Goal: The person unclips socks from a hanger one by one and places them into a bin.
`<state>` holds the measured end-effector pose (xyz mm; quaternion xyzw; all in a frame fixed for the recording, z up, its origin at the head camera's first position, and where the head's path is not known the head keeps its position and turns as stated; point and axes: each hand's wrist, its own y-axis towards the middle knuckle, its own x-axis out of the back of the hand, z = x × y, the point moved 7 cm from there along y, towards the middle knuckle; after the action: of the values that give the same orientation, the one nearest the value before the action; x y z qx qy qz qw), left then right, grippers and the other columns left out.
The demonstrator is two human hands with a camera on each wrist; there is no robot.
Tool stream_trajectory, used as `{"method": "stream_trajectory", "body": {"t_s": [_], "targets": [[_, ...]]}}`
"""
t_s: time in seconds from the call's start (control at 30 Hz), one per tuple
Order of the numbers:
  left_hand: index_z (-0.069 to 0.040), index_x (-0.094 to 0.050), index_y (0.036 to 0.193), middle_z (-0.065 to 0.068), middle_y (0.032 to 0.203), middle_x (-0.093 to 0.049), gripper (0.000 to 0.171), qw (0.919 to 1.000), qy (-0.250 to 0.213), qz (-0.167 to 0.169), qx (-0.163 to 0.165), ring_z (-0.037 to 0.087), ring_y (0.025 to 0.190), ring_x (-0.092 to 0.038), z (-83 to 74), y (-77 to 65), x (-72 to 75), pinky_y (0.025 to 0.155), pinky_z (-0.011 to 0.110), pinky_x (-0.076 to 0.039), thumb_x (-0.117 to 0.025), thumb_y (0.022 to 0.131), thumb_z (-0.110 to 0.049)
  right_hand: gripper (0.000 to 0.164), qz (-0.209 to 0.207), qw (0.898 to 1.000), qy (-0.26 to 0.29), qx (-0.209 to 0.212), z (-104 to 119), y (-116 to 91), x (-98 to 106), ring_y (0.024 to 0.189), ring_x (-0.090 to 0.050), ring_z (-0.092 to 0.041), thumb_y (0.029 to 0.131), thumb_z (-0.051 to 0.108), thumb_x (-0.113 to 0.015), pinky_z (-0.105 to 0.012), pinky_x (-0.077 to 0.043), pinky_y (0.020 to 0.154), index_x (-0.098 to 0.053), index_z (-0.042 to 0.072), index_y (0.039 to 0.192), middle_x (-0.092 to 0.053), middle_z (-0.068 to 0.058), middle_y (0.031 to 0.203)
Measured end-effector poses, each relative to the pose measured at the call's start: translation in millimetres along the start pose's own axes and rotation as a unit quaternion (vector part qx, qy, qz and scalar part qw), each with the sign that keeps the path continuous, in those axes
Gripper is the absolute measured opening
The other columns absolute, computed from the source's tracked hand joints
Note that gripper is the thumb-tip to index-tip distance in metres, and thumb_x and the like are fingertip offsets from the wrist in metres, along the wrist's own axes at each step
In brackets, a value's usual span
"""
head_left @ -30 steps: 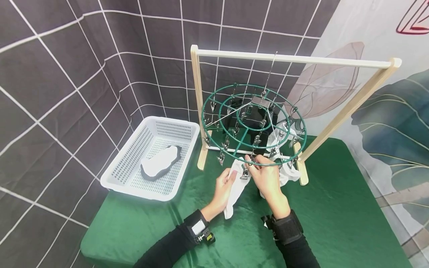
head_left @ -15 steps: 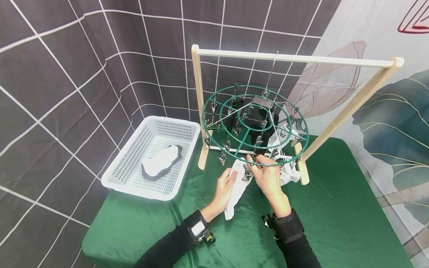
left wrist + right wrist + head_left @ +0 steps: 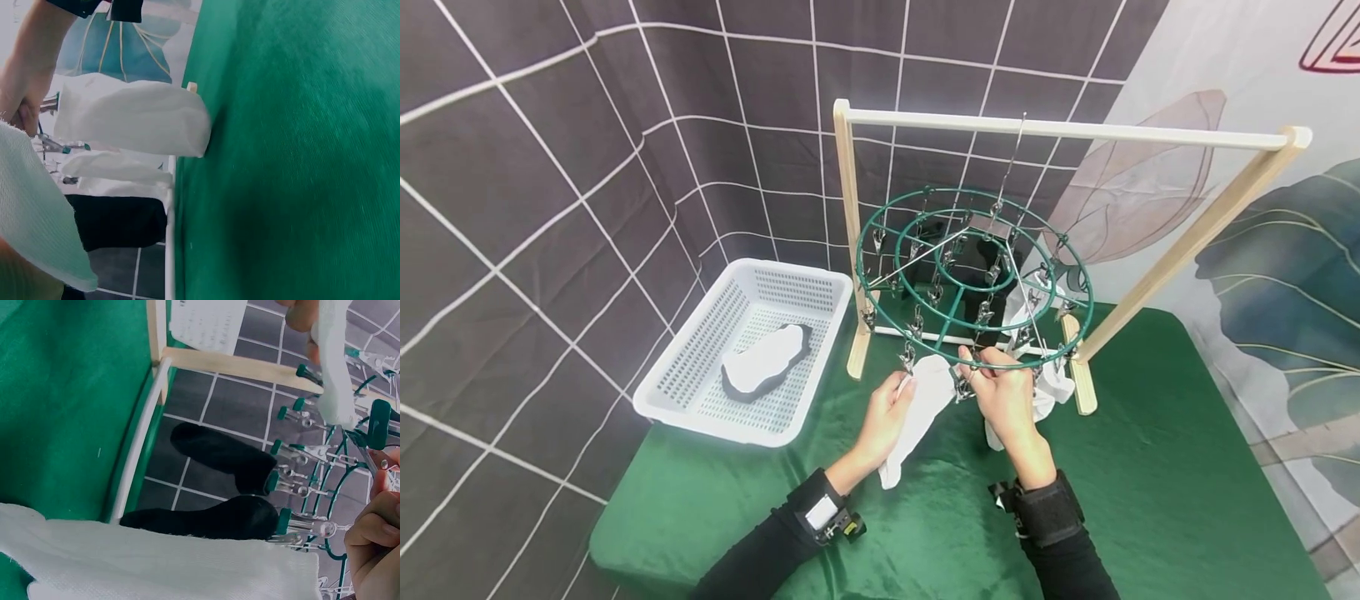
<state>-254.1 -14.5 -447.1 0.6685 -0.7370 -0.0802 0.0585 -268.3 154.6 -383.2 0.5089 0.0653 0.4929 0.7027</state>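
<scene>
In the head view my left hand (image 3: 880, 427) pinches a white sock (image 3: 919, 412) by its left top edge, and the sock slants down toward me. My right hand (image 3: 1006, 398) pinches a metal clip (image 3: 964, 387) hanging from the near rim of a green round drying hanger (image 3: 950, 310). That clip is right at the sock's right top edge. The right wrist view shows the right fingers (image 3: 375, 528) on the clip beside the sock. Another clip (image 3: 907, 357) hangs just above my left fingertips. Other white socks (image 3: 131, 115) and black socks (image 3: 219, 450) hang from clips.
A wooden stand with a white crossbar (image 3: 1060, 127) carries the hanger. To the left, a white perforated basket (image 3: 673, 412) holds a white and grey cloth item (image 3: 766, 358). Green cloth (image 3: 1165, 450) covers the table, and a grey gridded curtain (image 3: 512, 250) stands behind.
My left hand has shifted left, drawing the sock's top edge wider away from my right hand. My right hand stays at the clip by the near rim.
</scene>
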Motion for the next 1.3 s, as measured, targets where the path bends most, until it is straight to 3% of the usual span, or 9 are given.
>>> {"method": "stream_trajectory", "body": {"t_s": [0.13,0.33,0.5,0.63,0.8,0.9,1.0,1.1,1.3], "targets": [[0.006,-0.056,0.094,0.0,0.066,-0.047,0.016,0.9983,0.058,-0.004,-0.007,0.004,0.055,-0.046,-3.7,-1.2,5.2,0.049,0.017,-0.038,-0.047,0.099,-0.006,0.043,-0.011,1.0,-0.006,0.009,0.4,0.6,2.8,0.044,-0.027,-0.008,0.081,0.007,-0.072,-0.024,-0.02,0.043,-0.037,0.01,0.056,-0.03,0.004,0.05],[0.002,-0.061,0.101,0.01,0.076,-0.06,0.018,0.9934,0.112,-0.024,-0.015,0.008,0.06,-0.05,-1.1,2.9,20.9,0.053,0.021,-0.043,-0.048,0.099,-0.01,0.043,-0.031,0.999,-0.007,0.011,-1.5,1.9,6.9,0.043,-0.028,-0.008,0.079,0.008,-0.072,-0.025,-0.021,0.043,-0.037,0.012,0.055,-0.032,0.005,0.049],[-0.006,-0.061,0.103,0.007,0.079,-0.06,0.02,0.9797,0.198,0.032,-0.008,0.013,0.064,-0.053,-5.4,16.1,42.5,0.055,0.027,-0.046,-0.048,0.1,-0.021,0.041,-0.028,0.999,0.007,-0.02,-5.9,0.4,8.6,0.043,-0.028,-0.005,0.08,0.012,-0.074,-0.022,-0.021,0.044,-0.042,0.014,0.054,-0.031,0.008,0.047],[-0.004,-0.059,0.108,0.012,0.088,-0.062,0.021,0.9507,0.292,0.103,-0.015,0.024,0.077,-0.058,-23.2,27.5,62.9,0.067,0.036,-0.05,-0.045,0.101,-0.019,0.038,-0.027,0.999,0.012,-0.036,-7.5,-0.3,9.9,0.043,-0.028,-0.005,0.08,0.013,-0.076,-0.021,-0.021,0.045,-0.047,0.013,0.055,-0.032,0.008,0.047],[-0.002,-0.054,0.113,0.013,0.087,-0.06,0.025,0.902,0.401,0.159,-0.023,0.025,0.077,-0.059,-35.9,43.3,94.2,0.067,0.037,-0.051,-0.04,0.102,-0.019,0.038,-0.025,0.999,0.009,-0.038,-7.8,-1.7,10.4,0.043,-0.029,-0.005,0.079,0.011,-0.076,-0.022,-0.021,0.045,-0.047,0.013,0.056,-0.031,0.01,0.048],[0.0,-0.051,0.117,0.015,0.088,-0.059,0.028,0.8867,0.428,0.175,-0.012,0.024,0.075,-0.059,-37.4,54.5,114.2,0.064,0.035,-0.051,-0.037,0.103,-0.02,0.04,-0.019,0.999,0.0,-0.044,-9.1,-3.3,10.6,0.043,-0.028,-0.006,0.08,0.013,-0.076,-0.022,-0.021,0.045,-0.044,0.014,0.056,-0.03,0.009,0.048],[0.003,-0.045,0.129,0.022,0.102,-0.061,0.035,0.8831,0.432,0.183,0.016,0.027,0.079,-0.062,-32.2,66.1,134.3,0.061,0.034,-0.052,-0.034,0.104,-0.019,0.04,-0.01,0.999,-0.002,-0.05,-10.4,-5.0,10.4,0.043,-0.028,-0.007,0.081,0.016,-0.076,-0.022,-0.021,0.046,-0.043,0.014,0.057,-0.031,0.008,0.048],[0.003,-0.039,0.135,0.025,0.11,-0.058,0.038,0.8728,0.449,0.185,0.05,0.028,0.081,-0.062,-19.9,76.9,153.2,0.057,0.031,-0.052,-0.03,0.104,-0.018,0.039,0.0,0.999,0.0,-0.054,-11.3,-5.9,10.1,0.044,-0.029,-0.007,0.082,0.017,-0.074,-0.021,-0.021,0.046,-0.044,0.014,0.059,-0.032,0.007,0.049],[0.01,-0.028,0.142,0.033,0.129,-0.049,0.046,0.8114,0.546,0.196,0.069,0.037,0.1,-0.061,6.1,91.4,176.9,0.075,0.041,-0.053,-0.027,0.104,-0.016,0.041,0.001,0.999,-0.006,-0.045,-10.3,-6.3,10.3,0.044,-0.027,-0.008,0.084,0.017,-0.072,-0.022,-0.02,0.046,-0.04,0.014,0.058,-0.029,0.007,0.05]]}}
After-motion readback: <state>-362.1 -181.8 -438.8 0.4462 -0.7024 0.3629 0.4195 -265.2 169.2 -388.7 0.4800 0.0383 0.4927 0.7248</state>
